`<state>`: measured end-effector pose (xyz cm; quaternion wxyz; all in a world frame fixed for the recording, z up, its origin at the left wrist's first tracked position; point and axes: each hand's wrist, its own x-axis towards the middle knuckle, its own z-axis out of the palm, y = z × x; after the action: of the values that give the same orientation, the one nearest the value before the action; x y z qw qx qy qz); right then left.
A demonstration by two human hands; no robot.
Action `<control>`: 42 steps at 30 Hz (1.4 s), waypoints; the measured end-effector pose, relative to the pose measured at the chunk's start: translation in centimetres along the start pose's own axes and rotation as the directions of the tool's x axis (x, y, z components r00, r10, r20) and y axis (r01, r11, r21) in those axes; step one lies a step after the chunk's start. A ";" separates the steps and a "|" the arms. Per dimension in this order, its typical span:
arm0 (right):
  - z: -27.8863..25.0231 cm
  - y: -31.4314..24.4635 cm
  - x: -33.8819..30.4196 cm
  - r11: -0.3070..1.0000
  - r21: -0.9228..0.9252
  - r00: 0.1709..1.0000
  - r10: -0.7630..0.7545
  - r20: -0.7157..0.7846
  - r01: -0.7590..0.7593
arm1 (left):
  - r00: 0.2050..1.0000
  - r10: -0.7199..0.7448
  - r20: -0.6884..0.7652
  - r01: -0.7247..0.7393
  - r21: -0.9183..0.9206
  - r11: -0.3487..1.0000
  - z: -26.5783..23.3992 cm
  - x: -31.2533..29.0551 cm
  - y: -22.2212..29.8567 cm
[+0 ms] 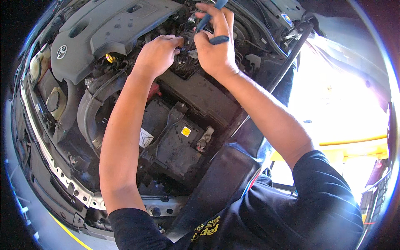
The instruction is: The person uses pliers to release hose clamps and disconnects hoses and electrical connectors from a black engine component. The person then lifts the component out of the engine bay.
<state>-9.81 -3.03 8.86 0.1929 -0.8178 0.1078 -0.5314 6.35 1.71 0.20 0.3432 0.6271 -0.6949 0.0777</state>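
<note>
Both my arms reach over an open engine bay, toward its far side. My right hand [216, 56] is closed on blue-handled pliers [204, 22]. One blue handle slants up past the fingers and another sticks out below them; the jaws cannot be made out. Just left of it, my left hand [155, 56] is bent down with its fingers curled together among dark hoses and fittings [183, 58]. Whatever those fingertips grip is hidden. A long black box lid [196, 96] lies below the two hands.
A grey plastic engine cover [104, 35] fills the upper left, with a yellow dipstick ring [110, 58] at its edge. The car battery [177, 143] sits between my forearms. A black fender cover [216, 179] drapes the near right side. Beyond stands a yellow beam [354, 146].
</note>
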 end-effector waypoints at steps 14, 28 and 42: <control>-0.7 1.8 0.7 0.982 -0.188 0.983 0.068 0.168 -0.035 | 0.999 -0.052 -0.004 0.052 -0.010 0.999 0.0 -0.1 0.0; -0.6 2.7 -0.5 0.998 0.050 0.992 0.042 0.120 -0.048 | 0.999 -0.040 -0.017 0.041 0.016 0.999 -0.2 0.0 0.1; 0.5 0.4 -3.3 0.993 -0.116 0.996 0.021 0.084 -0.012 | 1.000 0.003 -0.014 -0.004 -0.102 0.995 -0.1 0.0 -0.4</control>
<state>-10.71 -1.99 5.78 0.1539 -0.8486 0.1369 -0.4873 6.81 1.66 0.16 0.3795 0.6070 -0.6967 0.0472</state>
